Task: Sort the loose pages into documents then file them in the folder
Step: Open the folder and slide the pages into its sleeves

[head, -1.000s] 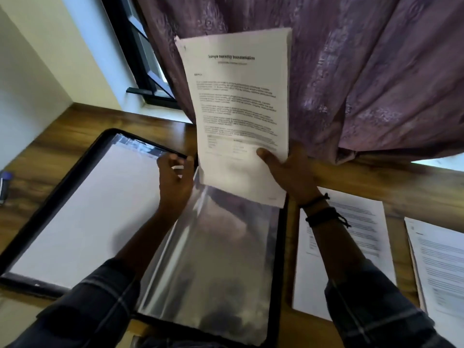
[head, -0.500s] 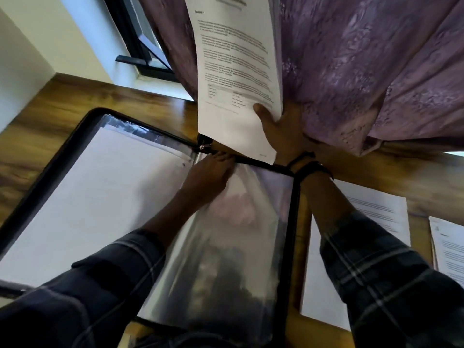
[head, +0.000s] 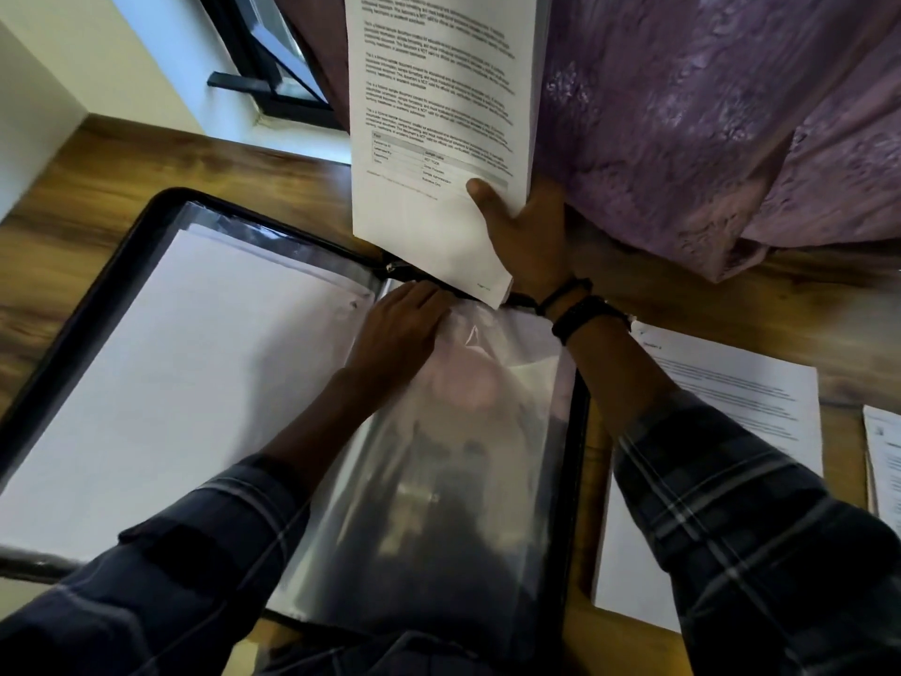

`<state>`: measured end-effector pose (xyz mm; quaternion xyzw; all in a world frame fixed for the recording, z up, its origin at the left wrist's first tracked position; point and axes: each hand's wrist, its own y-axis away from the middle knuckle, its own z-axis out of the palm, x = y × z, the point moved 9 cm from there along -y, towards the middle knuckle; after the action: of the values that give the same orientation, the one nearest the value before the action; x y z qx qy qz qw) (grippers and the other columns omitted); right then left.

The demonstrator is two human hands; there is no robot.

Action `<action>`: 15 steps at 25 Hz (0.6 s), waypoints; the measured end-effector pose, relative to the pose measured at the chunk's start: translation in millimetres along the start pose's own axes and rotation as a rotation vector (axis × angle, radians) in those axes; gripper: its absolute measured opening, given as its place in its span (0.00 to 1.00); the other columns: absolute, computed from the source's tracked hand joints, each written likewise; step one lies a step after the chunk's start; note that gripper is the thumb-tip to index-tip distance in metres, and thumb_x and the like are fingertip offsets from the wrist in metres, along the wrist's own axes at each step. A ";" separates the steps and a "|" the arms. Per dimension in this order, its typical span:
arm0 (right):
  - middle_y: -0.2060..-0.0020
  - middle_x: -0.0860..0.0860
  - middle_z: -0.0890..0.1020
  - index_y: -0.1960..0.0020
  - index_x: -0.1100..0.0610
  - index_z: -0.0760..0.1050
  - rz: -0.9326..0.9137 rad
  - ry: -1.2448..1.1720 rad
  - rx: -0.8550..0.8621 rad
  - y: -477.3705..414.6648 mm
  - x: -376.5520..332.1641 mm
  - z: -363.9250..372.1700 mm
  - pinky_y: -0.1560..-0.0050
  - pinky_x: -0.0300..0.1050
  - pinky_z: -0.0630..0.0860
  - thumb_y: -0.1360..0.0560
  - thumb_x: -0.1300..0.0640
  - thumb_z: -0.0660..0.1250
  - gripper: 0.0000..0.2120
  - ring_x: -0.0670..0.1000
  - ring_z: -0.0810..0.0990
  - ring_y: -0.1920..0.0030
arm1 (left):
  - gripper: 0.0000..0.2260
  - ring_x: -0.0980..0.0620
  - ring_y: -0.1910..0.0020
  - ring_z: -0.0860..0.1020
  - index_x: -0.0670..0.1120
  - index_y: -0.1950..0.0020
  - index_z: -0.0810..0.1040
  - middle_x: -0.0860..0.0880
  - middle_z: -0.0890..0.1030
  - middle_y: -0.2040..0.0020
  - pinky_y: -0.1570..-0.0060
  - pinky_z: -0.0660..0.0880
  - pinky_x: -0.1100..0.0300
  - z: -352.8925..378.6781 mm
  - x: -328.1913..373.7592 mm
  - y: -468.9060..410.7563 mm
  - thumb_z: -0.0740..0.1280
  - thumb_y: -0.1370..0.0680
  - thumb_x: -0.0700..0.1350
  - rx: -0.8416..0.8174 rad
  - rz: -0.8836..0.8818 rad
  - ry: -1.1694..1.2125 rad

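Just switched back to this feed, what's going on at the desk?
A person is filing papers. The right hand grips a stack of printed pages upright above the top of an open black display folder. The left hand rests on the top edge of the clear sleeve on the folder's right side. The pages are not yet in the sleeve. Two more printed documents lie on the wooden desk to the right.

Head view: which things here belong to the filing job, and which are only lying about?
For the job: pages in the right hand; left hand on the clear sleeve; black folder; paper pile beside the folder; another pile at the right edge.
Lying about: purple curtain; window frame; wristbands.
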<state>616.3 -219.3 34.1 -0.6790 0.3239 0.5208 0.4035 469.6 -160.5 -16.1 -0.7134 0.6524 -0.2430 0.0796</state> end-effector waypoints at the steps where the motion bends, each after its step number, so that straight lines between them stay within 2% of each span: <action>1: 0.48 0.51 0.81 0.40 0.66 0.76 0.007 -0.002 -0.009 -0.3 -0.5 3.6 0.53 0.33 0.78 0.25 0.62 0.71 0.15 0.39 0.82 0.51 | 0.07 0.40 0.57 0.79 0.40 0.52 0.80 0.41 0.81 0.55 0.57 0.73 0.51 0.9 -0.7 -2.7 0.72 0.28 0.33 -0.022 0.016 0.024; 5: 0.45 0.54 0.82 0.40 0.66 0.76 0.003 -0.033 -0.037 -6.7 -5.3 19.2 0.47 0.42 0.81 0.25 0.61 0.71 0.16 0.50 0.82 0.45 | 0.04 0.40 0.55 0.79 0.38 0.52 0.80 0.40 0.82 0.55 0.53 0.76 0.50 2.4 -0.9 -14.0 0.67 0.24 0.34 -0.160 0.096 0.116; 7: 0.43 0.57 0.82 0.39 0.67 0.77 0.009 -0.031 -0.057 -11.0 -8.6 27.9 0.45 0.48 0.81 0.25 0.60 0.71 0.17 0.52 0.82 0.43 | 0.06 0.40 0.56 0.80 0.38 0.50 0.80 0.40 0.83 0.55 0.55 0.77 0.50 -1.4 0.3 -18.3 0.65 0.24 0.35 -0.187 0.116 0.141; 12: 0.45 0.58 0.82 0.39 0.66 0.76 0.132 -0.058 -0.065 -6.3 6.7 26.6 0.46 0.43 0.81 0.25 0.63 0.71 0.16 0.52 0.82 0.45 | 0.06 0.40 0.58 0.82 0.41 0.49 0.80 0.43 0.84 0.54 0.61 0.75 0.54 -15.4 -3.2 -19.5 0.64 0.23 0.39 -0.114 0.045 0.115; 15: 0.43 0.58 0.81 0.37 0.66 0.74 0.198 -0.061 -0.027 2.3 19.6 3.3 0.47 0.42 0.81 0.25 0.63 0.71 0.18 0.53 0.82 0.44 | 0.06 0.41 0.60 0.81 0.43 0.51 0.78 0.44 0.83 0.58 0.64 0.73 0.54 -17.6 -2.7 -18.9 0.63 0.21 0.42 -0.088 -0.006 0.090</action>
<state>617.7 -217.9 14.2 -0.6330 0.3699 0.5827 0.3507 478.5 -151.7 6.7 -0.7065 0.6634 -0.2459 0.0180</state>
